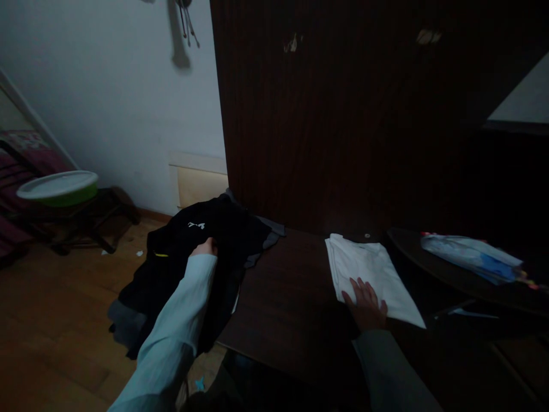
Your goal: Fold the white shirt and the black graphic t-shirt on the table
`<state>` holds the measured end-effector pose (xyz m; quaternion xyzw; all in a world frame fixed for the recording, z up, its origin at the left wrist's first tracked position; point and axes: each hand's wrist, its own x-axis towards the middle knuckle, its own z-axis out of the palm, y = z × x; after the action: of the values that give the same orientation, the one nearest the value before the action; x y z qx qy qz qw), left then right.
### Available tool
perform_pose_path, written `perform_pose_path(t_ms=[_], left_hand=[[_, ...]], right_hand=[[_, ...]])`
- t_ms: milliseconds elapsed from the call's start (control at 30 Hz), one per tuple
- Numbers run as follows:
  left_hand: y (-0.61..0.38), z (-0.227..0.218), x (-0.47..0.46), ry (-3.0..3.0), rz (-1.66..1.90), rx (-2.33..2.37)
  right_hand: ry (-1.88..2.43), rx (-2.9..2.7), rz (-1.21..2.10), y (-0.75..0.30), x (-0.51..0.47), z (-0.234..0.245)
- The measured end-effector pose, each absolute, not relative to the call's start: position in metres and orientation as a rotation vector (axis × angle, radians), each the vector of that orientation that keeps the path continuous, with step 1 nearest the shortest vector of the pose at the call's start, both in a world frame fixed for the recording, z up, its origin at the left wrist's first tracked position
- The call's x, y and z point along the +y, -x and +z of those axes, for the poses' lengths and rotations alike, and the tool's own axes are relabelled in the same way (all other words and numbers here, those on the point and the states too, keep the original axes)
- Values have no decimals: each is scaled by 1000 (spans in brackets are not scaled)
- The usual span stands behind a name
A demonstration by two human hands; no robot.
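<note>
On the left end of the dark table lies a black garment [171, 240], loosely spread, with grey parts, a small white logo and a yellow mark; part of it hangs over the table edge. My left hand [206, 248] is on it with the fingers closed on the black cloth; the fingertips are partly hidden. Over to the right rests a folded white garment [364, 260], with flat layers and neat edges. Across its near part my right hand [365, 300] lies palm down, fingers spread and stretched out, gripping nothing.
The dark wooden table [278, 297] backs onto a tall dark panel [326, 126]. At right, a plastic package [472, 257] sits on a curved dark surface. A chair [86, 214] at far left bears a green basin with a whitish top [64, 189].
</note>
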<state>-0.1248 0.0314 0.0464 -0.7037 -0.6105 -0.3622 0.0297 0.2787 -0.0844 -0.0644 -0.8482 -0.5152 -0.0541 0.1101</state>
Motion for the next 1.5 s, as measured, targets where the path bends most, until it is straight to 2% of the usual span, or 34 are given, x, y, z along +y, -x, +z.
perform_pose_path(t_ms=[133, 200, 267, 333, 433, 533, 767, 967, 1100, 1267, 1367, 1500], left_hand=[[106, 51, 20, 2131, -921, -2161], [88, 46, 1, 2297, -1031, -2015], [64, 36, -23, 2646, -1131, -1651], [39, 22, -45, 2981, -982, -1367], [17, 2, -68, 3241, -628, -1290], [24, -17, -78, 3324, -602, -1274], [102, -36, -85, 3012, -1096, -1458], [140, -42, -84, 2761, -1098, -1501], [127, -56, -81, 2789, -993, -1406], [113, -64, -71, 2667, -840, -1606], [113, -63, -65, 2700, -912, -1663], [113, -50, -64, 2669, -1123, -1759]], right_hand=[[2460, -1512, -211, -281, -83, -71], [2436, -1524, -230, -283, -82, -74], [2436, -1524, -220, -283, -82, -75], [2459, -1519, -185, -283, -83, -73], [2500, -1516, -112, -282, -83, -68], [2527, -1519, -55, -282, -83, -65], [2495, -1487, -24, -282, -84, -64], [2488, -1457, -6, -278, -84, -62], [2471, -1470, -56, -279, -83, -64], [2499, -1473, -90, -270, -88, -62], [2335, -1664, -103, -246, -96, -62], [1973, -1985, 47, -199, -99, -66]])
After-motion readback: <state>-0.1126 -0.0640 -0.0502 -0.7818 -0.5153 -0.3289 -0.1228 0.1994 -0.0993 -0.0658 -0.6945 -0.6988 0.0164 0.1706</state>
